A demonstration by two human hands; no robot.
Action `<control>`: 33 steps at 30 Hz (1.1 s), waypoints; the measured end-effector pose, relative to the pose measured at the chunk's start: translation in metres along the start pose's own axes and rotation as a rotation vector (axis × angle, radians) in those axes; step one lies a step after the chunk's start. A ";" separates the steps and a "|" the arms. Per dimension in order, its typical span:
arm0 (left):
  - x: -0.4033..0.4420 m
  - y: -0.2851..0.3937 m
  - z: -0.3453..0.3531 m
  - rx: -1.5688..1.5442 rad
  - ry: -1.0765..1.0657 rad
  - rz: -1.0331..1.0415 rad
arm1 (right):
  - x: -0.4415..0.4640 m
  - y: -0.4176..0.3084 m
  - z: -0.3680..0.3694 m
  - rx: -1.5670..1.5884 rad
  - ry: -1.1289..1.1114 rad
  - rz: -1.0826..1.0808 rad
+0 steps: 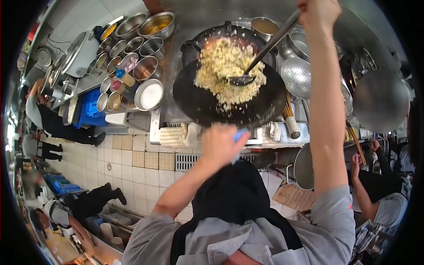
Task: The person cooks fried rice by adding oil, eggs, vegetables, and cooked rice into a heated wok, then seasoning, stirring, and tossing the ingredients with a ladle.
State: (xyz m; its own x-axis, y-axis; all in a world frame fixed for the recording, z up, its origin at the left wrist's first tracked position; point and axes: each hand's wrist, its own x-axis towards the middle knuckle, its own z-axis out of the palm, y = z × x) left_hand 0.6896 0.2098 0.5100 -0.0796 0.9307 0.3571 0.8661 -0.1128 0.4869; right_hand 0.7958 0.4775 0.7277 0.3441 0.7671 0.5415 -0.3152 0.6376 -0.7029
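My right hand point(320, 15), raised at the top right, is closed around the long handle of a ladle point(276, 39). The ladle's dark bowl lies in a mass of egg fried rice point(225, 66). Loose grains are spread in the air over the dark wok point(269, 101), which is tilted. At the wok's near edge, my left hand point(218, 143) is closed on it and blurred by motion. A bit of blue cloth point(240, 135) shows by the thumb; the exact grip is hidden. Behind the wok sits the dark burner ring point(190, 53).
Left of the stove stand several metal bowls, a bowl of white seasoning point(149, 95) and squeeze bottles point(124, 77). To the right are a perforated strainer point(296, 78) and a bamboo brush point(290, 119). Folded towels point(173, 136) lie along the front edge. Co-workers stand left and right.
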 end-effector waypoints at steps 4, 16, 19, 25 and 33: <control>-0.003 -0.059 0.069 -0.069 0.069 0.027 | -0.028 0.066 0.002 0.018 0.012 -0.006; 0.051 -0.139 0.083 -0.082 0.052 0.081 | -0.014 -0.105 -0.022 0.423 -0.728 -0.134; 0.061 -0.128 0.078 -0.193 -0.136 -0.103 | -0.120 0.008 -0.013 -0.004 -0.195 -0.114; -0.015 -0.097 0.017 -0.117 -0.035 0.008 | -0.045 0.050 -0.035 0.057 -0.343 0.198; -0.272 -0.195 0.049 -0.010 -0.531 -0.532 | -0.056 0.099 -0.028 0.323 -0.120 0.234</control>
State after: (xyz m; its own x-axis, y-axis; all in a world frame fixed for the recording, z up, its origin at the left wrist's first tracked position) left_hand 0.5668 -0.0039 0.2792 -0.2351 0.9030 -0.3596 0.7724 0.3981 0.4949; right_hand 0.7706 0.4958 0.6148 0.1305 0.8845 0.4479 -0.6403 0.4201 -0.6431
